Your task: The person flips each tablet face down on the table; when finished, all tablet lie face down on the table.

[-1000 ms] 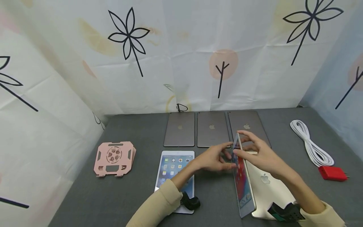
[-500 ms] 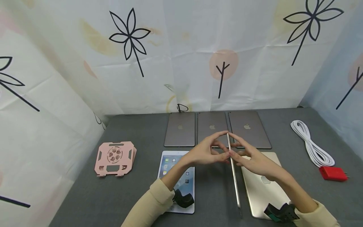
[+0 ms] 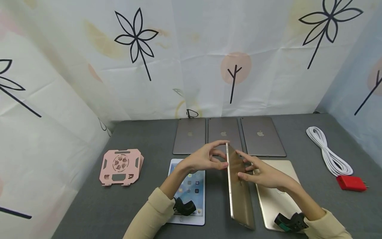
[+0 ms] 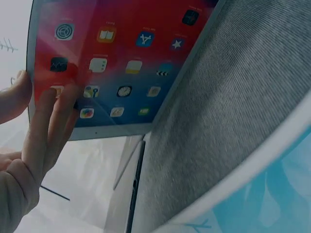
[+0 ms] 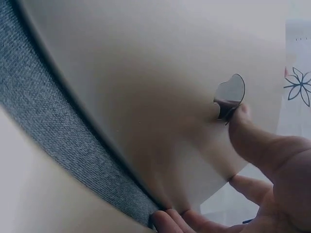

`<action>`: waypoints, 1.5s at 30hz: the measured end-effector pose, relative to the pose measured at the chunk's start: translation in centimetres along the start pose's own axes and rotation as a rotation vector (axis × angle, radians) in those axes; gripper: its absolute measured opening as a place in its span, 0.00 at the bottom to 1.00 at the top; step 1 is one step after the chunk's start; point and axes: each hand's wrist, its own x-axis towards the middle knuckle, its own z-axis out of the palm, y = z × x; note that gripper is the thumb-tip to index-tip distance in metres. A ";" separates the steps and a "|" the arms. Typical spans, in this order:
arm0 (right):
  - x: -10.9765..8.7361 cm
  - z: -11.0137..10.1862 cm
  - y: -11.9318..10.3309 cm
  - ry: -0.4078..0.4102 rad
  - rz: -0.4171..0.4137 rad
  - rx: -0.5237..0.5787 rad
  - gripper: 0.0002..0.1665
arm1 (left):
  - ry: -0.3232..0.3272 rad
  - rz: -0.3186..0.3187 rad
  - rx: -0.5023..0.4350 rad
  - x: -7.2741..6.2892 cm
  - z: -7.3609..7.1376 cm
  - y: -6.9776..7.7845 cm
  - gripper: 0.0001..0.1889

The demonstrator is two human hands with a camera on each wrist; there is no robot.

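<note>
A gold-backed tablet (image 3: pixel 240 186) stands on its long side, tilted, between my two hands, its gold back facing right. My left hand (image 3: pixel 201 159) grips its far left corner; in the left wrist view, the thumb lies at the edge and fingers (image 4: pixel 58 116) touch the lit screen. My right hand (image 3: pixel 265 172) holds the far end, its thumb (image 5: pixel 243 126) on the back by the logo and its other fingertips along the edge. A white tablet (image 3: pixel 191 192) with a lit screen lies under my left forearm. Another gold tablet (image 3: pixel 279 196) lies face down beneath my right forearm.
Three grey tablets, including a left one (image 3: pixel 189 136), a middle one (image 3: pixel 219 127) and a right one (image 3: pixel 262 137), lie face down along the back. A pink stand (image 3: pixel 120 167) is at left. A coiled white cable (image 3: pixel 328 152) and red charger (image 3: pixel 352 183) lie at right.
The held tablet has moved left and turned: its screen faced left, then it stood edge-on, and now its gold back shows. Both hands have moved left with it.
</note>
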 end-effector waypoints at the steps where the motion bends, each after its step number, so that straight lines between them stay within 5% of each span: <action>1: 0.0 0.1 0.1 -0.001 -0.010 0.000 0.53 | -0.004 -0.005 -0.015 -0.1 -0.2 -0.1 0.43; 8: 0.3 0.5 0.5 -0.002 -0.091 0.000 0.53 | -0.017 -0.053 -0.102 -1.2 -1.6 -0.7 0.42; 19: 0.6 1.2 0.8 0.076 -0.077 -0.072 0.53 | 0.048 -0.166 -0.123 -2.0 -2.1 -2.7 0.45; 31: 0.7 1.3 0.8 0.163 -0.030 -0.053 0.62 | 0.057 -0.156 -0.154 -2.5 -2.1 -4.3 0.45; 36: 0.8 1.1 0.6 0.173 -0.015 -0.066 0.63 | 0.108 -0.122 -0.025 -2.3 -1.8 -4.6 0.44; 45: 0.9 1.0 0.9 0.203 0.006 -0.145 0.60 | 0.215 -0.026 0.432 -1.7 -1.3 -5.2 0.39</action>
